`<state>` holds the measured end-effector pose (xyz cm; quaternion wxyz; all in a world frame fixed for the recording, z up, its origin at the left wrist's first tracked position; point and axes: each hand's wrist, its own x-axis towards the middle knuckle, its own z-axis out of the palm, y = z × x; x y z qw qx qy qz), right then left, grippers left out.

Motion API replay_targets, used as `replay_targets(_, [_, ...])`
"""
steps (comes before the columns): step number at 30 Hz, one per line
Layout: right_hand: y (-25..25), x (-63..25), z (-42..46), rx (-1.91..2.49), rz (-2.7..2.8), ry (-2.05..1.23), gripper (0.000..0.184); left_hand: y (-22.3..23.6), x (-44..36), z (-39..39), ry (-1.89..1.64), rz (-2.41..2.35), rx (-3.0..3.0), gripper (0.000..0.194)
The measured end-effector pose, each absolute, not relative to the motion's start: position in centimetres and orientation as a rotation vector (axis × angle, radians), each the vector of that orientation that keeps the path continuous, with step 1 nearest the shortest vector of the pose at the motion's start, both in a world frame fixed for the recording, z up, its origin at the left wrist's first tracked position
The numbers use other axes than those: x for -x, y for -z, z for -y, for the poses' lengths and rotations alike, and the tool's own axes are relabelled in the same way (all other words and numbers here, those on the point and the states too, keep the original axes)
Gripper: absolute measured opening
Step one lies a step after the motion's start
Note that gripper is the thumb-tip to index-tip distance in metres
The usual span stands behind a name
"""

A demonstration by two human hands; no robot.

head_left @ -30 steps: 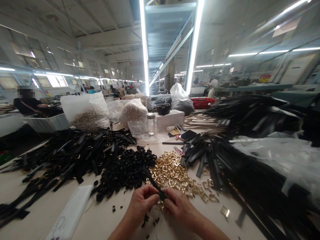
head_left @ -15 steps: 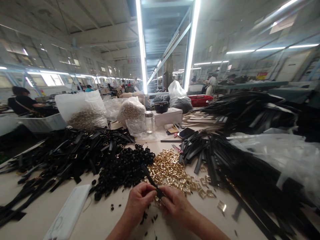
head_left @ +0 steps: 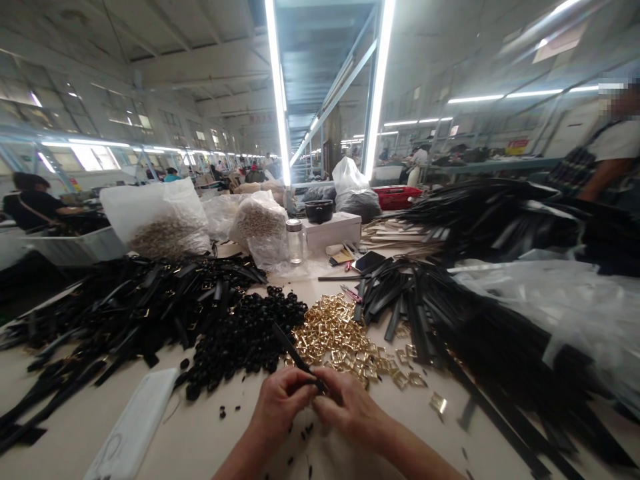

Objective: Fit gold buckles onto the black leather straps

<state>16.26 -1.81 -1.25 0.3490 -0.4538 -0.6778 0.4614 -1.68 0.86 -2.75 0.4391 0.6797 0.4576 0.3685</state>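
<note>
My left hand and my right hand meet near the table's front edge, both pinched on one narrow black strap that sticks up and away to the left. Whether a buckle is between the fingers is hidden. Just beyond the hands lies a heap of gold metal buckles. Left of it is a pile of small black loops. A few black loops lie scattered under my wrists.
Black straps with buckles are heaped at left, plain black straps at right. A white flat packet lies front left. Plastic bags, a jar, a white box and a phone stand behind. A person stands far right.
My hands stay together on the strap with only small finger movement. The view has shifted slightly, and a person has come into sight at the far right.
</note>
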Motion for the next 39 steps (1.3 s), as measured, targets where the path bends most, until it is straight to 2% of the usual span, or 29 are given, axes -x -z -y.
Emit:
replay_targets(3, [2.0, -16.0, 1.7, 1.21, 1.678, -1.232, 0.019, 2.6, 1.7, -0.7, -0.877, -1.088, -1.659, 0.017])
replay_targets(13, [2.0, -15.5, 1.5, 1.448, 1.576, -1.06, 0.013, 2.4, 2.5, -0.6, -0.869, -1.033, -1.539, 0.028])
replay_targets(17, [1.3, -15.6, 1.6, 1.469, 1.629, -0.965, 0.015, 2.3, 3.2, -1.1, -0.797, -1.138, -1.507, 0.041])
replay_targets(22, [0.8, -15.4, 1.9, 1.406, 1.721, -0.911, 0.015, 1.5, 2.9, -1.0, -0.942, -1.162, -1.173, 0.055])
replay_targets(28, [0.5, -15.2, 2.1, 1.371, 1.798, -0.976, 0.023, 0.6, 2.6, -0.6, -0.948, -1.084, -0.794, 0.043])
replay_targets(32, [0.1, -15.3, 2.1, 1.367, 1.848, -0.98, 0.02, 0.2, 2.4, -0.5, -0.906, -1.066, -0.662, 0.035])
replay_targets(39, [-0.8, -15.2, 2.2, 1.543, 1.83, -0.81, 0.017, 0.6, 1.6, -0.2, -0.973, -1.108, -0.732, 0.045])
